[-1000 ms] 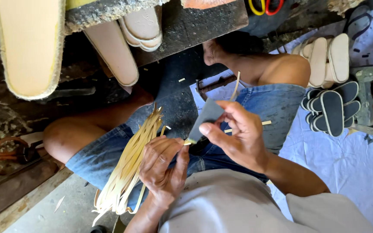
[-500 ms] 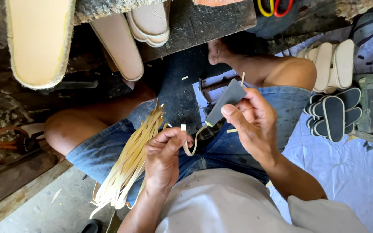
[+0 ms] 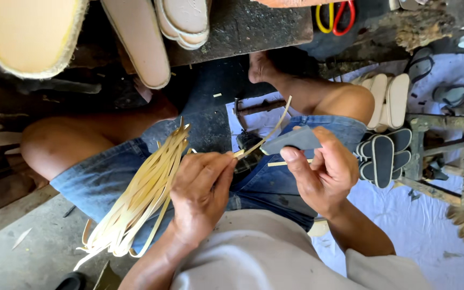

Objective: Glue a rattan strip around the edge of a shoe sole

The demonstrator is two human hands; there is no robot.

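A dark worktop (image 3: 243, 24) at twelve o'clock carried pale shoe soles (image 3: 33, 32). A bundle of pale straw strips (image 3: 140, 198) lay across the denim-clad lap at eight o'clock. The right hand (image 3: 323, 172) clamped a grey blade (image 3: 294, 140). The left hand (image 3: 200, 193) pinched a single strip (image 3: 267, 134) touching that blade.

We look straight down from a single head-worn camera, close over the seated person's lap; the left hand (image 3: 200, 193) and right hand (image 3: 323, 172) fill mid-frame, knees point to the top edge, with a dark workbench (image 3: 243, 27) beyond them.
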